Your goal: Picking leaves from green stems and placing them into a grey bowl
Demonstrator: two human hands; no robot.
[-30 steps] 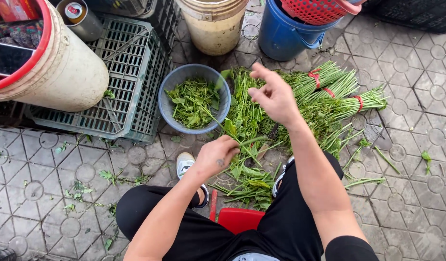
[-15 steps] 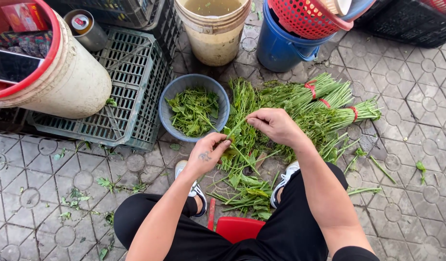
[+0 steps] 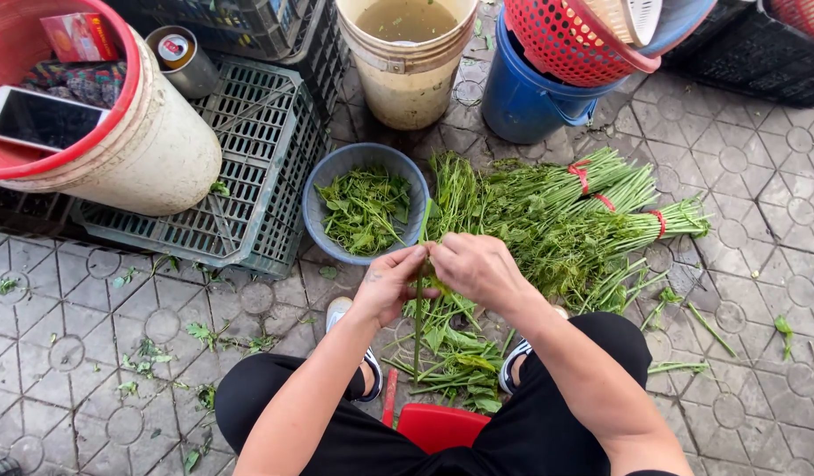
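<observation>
My left hand (image 3: 392, 282) and my right hand (image 3: 477, 266) meet in front of me, both pinching one long green stalk (image 3: 418, 319) that hangs down between my knees. Just beyond my hands stands a blue-grey bowl (image 3: 322, 231) holding picked green leaves (image 3: 365, 208). To its right lie bundles of green stalks (image 3: 566, 216) tied with red bands, spread on the paving. Discarded stems (image 3: 451, 357) pile up between my feet.
A grey plastic crate (image 3: 239, 141) lies at left with a white-and-red bucket (image 3: 151, 150) holding a phone (image 3: 38, 119). A tan bucket of water (image 3: 407, 62), a blue bucket (image 3: 535, 101) and a red basket (image 3: 570, 44) stand behind. A red stool (image 3: 438, 425) is under me.
My right hand drew back from the bundles with a stalk and joined my left hand; both now hold the stalk close in front of the bowl.
</observation>
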